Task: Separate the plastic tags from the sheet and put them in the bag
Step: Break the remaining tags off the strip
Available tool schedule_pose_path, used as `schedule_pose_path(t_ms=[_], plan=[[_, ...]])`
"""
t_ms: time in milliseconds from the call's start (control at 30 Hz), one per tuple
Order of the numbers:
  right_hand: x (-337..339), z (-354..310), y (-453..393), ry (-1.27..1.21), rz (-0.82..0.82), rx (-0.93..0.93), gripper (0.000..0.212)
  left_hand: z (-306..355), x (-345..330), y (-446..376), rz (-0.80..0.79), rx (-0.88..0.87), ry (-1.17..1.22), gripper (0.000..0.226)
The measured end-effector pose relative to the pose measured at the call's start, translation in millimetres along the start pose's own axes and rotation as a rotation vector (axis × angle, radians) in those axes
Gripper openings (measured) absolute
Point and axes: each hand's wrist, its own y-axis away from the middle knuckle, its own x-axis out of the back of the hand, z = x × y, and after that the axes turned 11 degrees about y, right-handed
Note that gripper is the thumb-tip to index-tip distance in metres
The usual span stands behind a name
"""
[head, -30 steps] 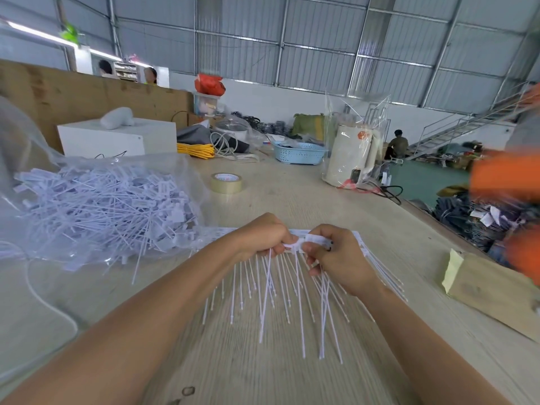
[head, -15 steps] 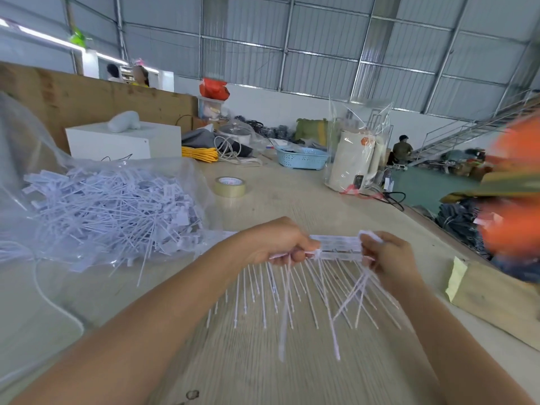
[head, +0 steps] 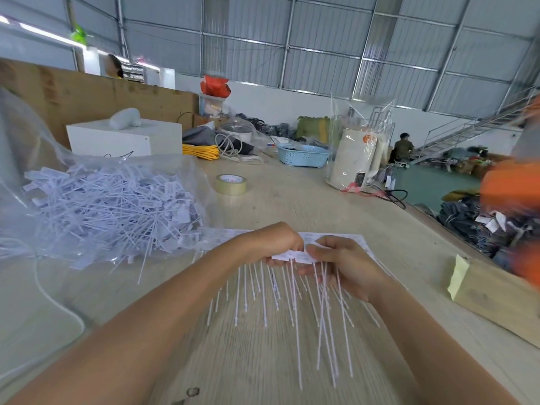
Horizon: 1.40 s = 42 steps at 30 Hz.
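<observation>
Gripping thin white plastic sheet: left hand, right hand, fingers curled; stems blurred.

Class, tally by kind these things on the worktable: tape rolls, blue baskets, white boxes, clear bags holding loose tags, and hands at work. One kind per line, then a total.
Tape rolls: 1, tape roll
Blue baskets: 1, blue basket
White boxes: 1, white box
Clear bags of tags: 1, bag
Hands: 2, left hand, right hand
Total: 6
</observation>
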Motion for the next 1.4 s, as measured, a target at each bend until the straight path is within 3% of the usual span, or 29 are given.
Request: schedule_pose_path(t_ms=[100,233,333,433,633,933,1200,1300,1400], plan=[[-2.4,1.6,-0.6,0.058,0.018,0.035,0.005,-0.7,2.0,-1.7,0.009,-0.075,-0.01,0.024],[3.0,4.2,-2.7,0.072,0.099,0.113,0.008,-1.4,6.4,0.4,0.011,-0.088,0.082,0.009],[6.5,5.6,-4.7,0.035,0.172,0.154,0.01,-4.6,7.8,-1.0,-0.004,-0.022,0.171,0.013],[6.5,6.5,-6.6,0.004,0.174,0.148,0.012,-7.2,9.2,-1.0,-0.022,0.023,0.115,0.022],[5.8,7.8,-5.5,0.118,0.133,0.134,0.011,-7.6,8.4,-3.1,0.036,-0.051,0.162,0.025],[1.3,6.9,-5.7,0.331,0.325,0.314,0.015,-7.5,-0.7,-4.2,0.089,-0.036,0.34,0.027],[-3.1,-2.8,-2.2,0.715,0.471,0.513,0.008,-0.6,5.3,-1.4,-0.232,0.269,0.669,0.037],[25.8,-2.2,1.6,0.504,0.576,0.36,0.004,6.7,10.2,3.2,-0.376,0.212,0.69,0.051],[72.1,-4.5,8.4,-0.188,0.661,0.145,0.007,11.8,12.5,4.8,-0.237,0.032,0.596,0.034]])
